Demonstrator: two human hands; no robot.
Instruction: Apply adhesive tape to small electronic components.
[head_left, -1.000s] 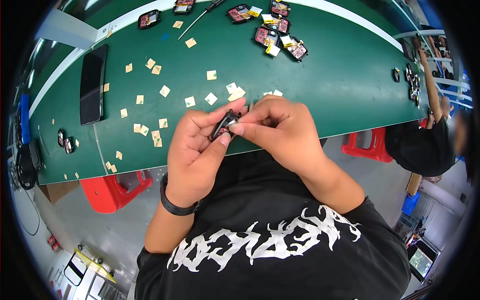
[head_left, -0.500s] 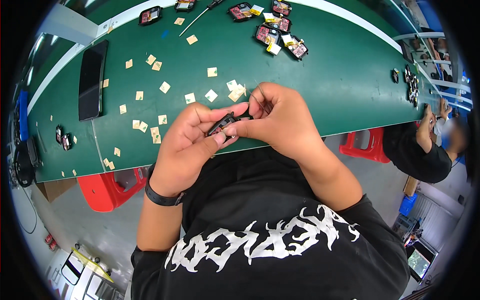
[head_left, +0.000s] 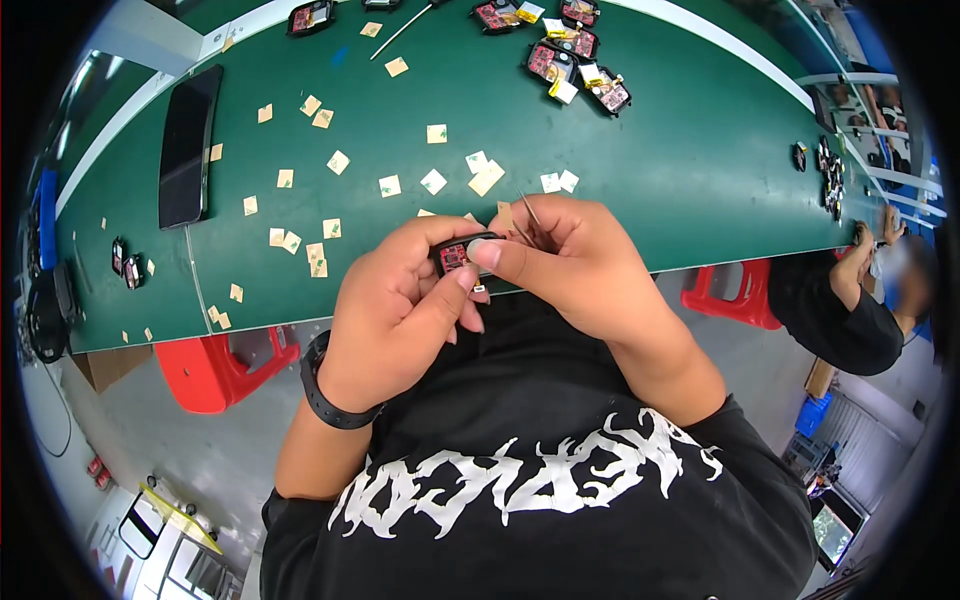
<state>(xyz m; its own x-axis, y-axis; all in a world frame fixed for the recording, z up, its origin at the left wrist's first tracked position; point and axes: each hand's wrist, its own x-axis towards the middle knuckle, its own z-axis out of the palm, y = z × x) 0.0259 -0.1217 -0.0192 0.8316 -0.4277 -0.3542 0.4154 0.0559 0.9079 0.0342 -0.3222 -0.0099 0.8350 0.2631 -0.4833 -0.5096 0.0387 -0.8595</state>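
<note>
A small black device housing with a red circuit board (head_left: 453,258) sits between my hands over the table's near edge. My left hand (head_left: 395,310) grips it by its left side, thumb below the board and fingers behind. My right hand (head_left: 585,255) presses its thumb on the housing's right part, while metal tweezers (head_left: 530,222) stick up from its curled fingers. Beside the tweezers shows a tan adhesive square (head_left: 505,215); whether the tips grip it I cannot tell. A small white connector (head_left: 480,289) hangs under the housing.
Many tan and white adhesive squares (head_left: 338,162) lie scattered on the green table (head_left: 690,150). Several open devices with batteries (head_left: 552,65) are grouped at the back. A black phone-like slab (head_left: 188,150) lies left, a screwdriver (head_left: 405,28) far back. A person (head_left: 840,310) sits at right.
The housing has turned so its red board faces up more. Both hands have shifted slightly right. A tan square now shows beside the tweezers.
</note>
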